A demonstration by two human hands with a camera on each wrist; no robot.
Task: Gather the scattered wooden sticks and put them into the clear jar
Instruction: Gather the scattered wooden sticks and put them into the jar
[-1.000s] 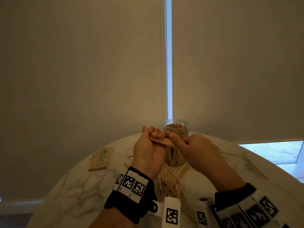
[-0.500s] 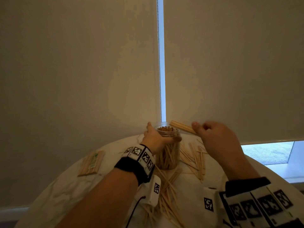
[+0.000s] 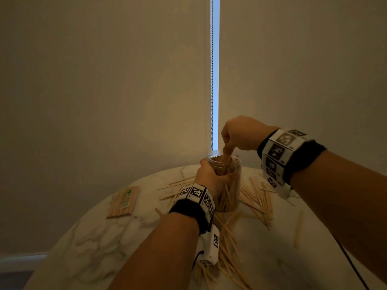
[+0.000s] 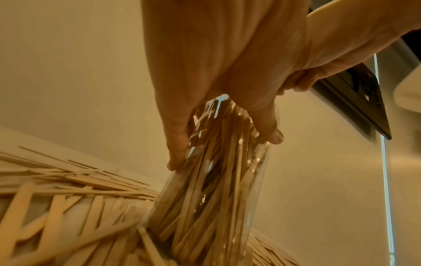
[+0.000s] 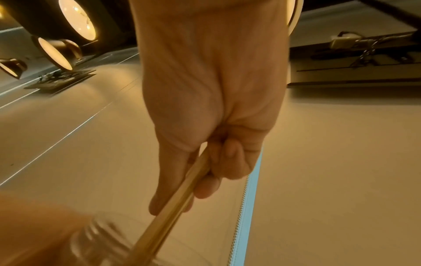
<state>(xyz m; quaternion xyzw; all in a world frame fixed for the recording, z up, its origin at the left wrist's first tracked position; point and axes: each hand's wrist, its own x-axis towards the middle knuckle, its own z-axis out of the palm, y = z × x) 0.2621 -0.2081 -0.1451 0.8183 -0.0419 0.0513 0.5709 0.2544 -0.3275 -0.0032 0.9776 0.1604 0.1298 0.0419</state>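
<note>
Left of the jar lies a wrapped pack of sticks on the desk, apart from it. At the jar itself, the left hand curls its fingers round the clear wall, holding it upright. Above the jar's mouth, the right hand pinches a bundle of sticks, long axis steeply tilted, lower ends entering the mouth. Best to stand the bundle nearer vertical before loosening the pinch. Loose sticks lie scattered right of the jar.
</note>
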